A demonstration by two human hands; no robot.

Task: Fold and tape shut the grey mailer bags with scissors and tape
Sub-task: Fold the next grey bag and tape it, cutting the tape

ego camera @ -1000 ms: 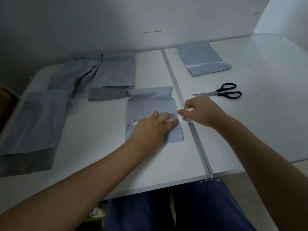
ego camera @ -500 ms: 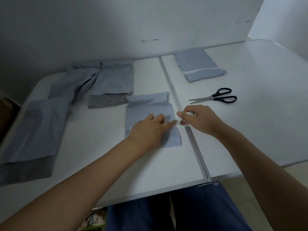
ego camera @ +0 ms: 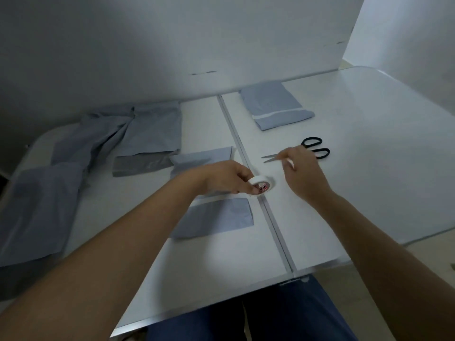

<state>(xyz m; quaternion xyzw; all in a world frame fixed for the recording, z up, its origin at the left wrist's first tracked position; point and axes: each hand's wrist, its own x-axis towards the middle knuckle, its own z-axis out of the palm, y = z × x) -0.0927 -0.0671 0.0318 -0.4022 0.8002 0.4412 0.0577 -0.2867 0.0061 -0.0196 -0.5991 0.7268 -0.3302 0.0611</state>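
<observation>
Mailer mid-frame's folded; left hand grips tape, right hand pinches its end, I'd grab scissors next.

Both forearms are bare, no sleeves in view; dark blue trousers cover the lap below the worktop edge.

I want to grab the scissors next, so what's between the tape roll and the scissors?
In the head view, the right hand hangs between the tape roll and the scissors, pinching a strip of tape; below it is bare table.
</observation>
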